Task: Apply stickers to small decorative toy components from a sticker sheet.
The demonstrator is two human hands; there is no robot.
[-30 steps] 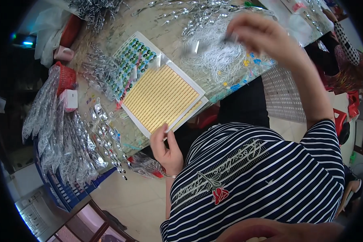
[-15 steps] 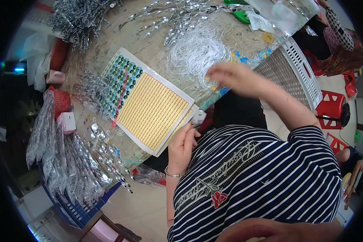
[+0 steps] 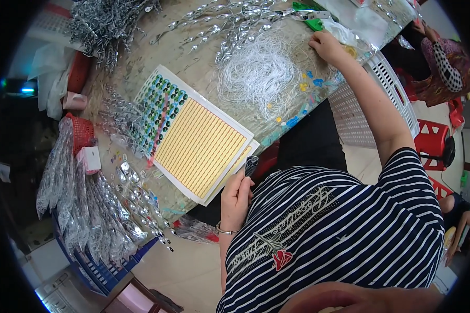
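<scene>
Compared with half a second ago, we have swung our right hand [image 3: 330, 48] from the near side of the white thread pile [image 3: 256, 73] toward a green object [image 3: 314, 24]; its fingers curl inward, and we cannot tell whether they pinch anything. Our left hand [image 3: 236, 199] stays beside the yellow-striped sheet [image 3: 201, 146], which lies on the table [image 3: 203, 74] left of the thread, its thumb and fingers pinching a dark glossy piece [image 3: 251, 165] where something paler showed before.
</scene>
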